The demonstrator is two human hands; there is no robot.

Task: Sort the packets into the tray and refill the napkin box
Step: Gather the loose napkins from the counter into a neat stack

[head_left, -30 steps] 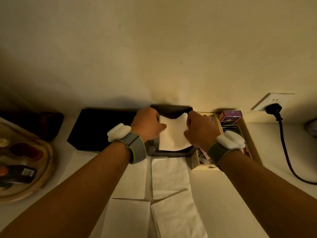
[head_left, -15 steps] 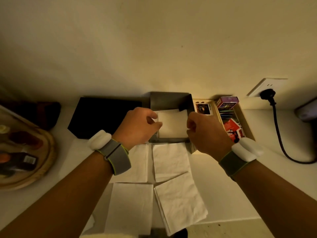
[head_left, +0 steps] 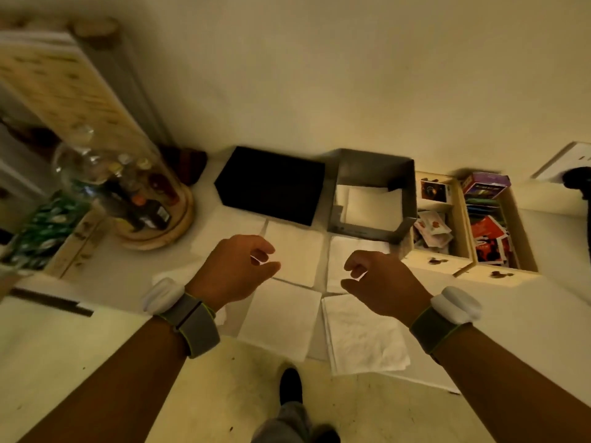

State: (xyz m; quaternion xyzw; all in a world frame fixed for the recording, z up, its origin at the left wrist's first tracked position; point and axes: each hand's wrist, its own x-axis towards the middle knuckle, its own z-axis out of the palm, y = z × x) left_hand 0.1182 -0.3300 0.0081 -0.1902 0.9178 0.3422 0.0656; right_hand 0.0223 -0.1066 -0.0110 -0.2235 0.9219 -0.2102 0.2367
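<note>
The grey napkin box (head_left: 371, 166) stands against the wall with white napkins (head_left: 372, 207) lying flat inside it. Several more white napkins (head_left: 295, 255) are spread on the white counter in front of it. Right of the box is a wooden tray (head_left: 460, 266) with two long compartments holding several packets (head_left: 431, 230) and a purple carton (head_left: 486, 185). My left hand (head_left: 236, 270) and my right hand (head_left: 377, 279) hover above the loose napkins, fingers curled but apart, holding nothing.
A black box lid (head_left: 271, 183) lies left of the napkin box. Further left stands a glass dome over small bottles on a wooden base (head_left: 156, 231). A wall socket with a black plug (head_left: 572, 180) is at the far right. My shoe (head_left: 291, 385) shows below the counter edge.
Both hands let go of the napkin inside the box and drew back toward me, now over the loose napkins. The view has tilted down and left.
</note>
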